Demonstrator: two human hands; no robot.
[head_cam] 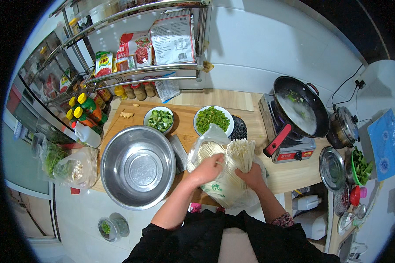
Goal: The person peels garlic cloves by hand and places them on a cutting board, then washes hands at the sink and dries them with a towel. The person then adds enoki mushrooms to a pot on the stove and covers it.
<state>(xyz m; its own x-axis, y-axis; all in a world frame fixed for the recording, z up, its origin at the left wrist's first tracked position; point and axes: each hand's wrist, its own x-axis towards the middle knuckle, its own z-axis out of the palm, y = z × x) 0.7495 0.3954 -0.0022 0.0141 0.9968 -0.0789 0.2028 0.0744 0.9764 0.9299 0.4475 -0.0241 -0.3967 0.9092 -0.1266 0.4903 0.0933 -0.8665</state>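
Note:
Before me a clear plastic bag [222, 194] of white noodles lies open at the near edge of the wooden cutting board [184, 115]. My right hand [251, 177] grips a thick bundle of noodles [242, 153] standing up out of the bag. Curled fingers of my left hand [210, 169] touch the noodles at the bag's mouth; whether they pinch noodles or plastic is unclear. To the left stands a bare steel basin [138, 167], a cleaver blade [178, 149] beside it. Behind are a bowl of chopped green vegetables [158, 120] and a bowl of cut green beans [214, 120].
A wok [301, 108] with steaming, cloudy liquid sits on a portable gas stove [293, 153] at right, its red handle [277, 140] pointing towards me. Beyond stand a lidded pot [344, 126] and leafy greens [361, 166]. Several sauce bottles [89, 107] and bagged produce [75, 167] are at left.

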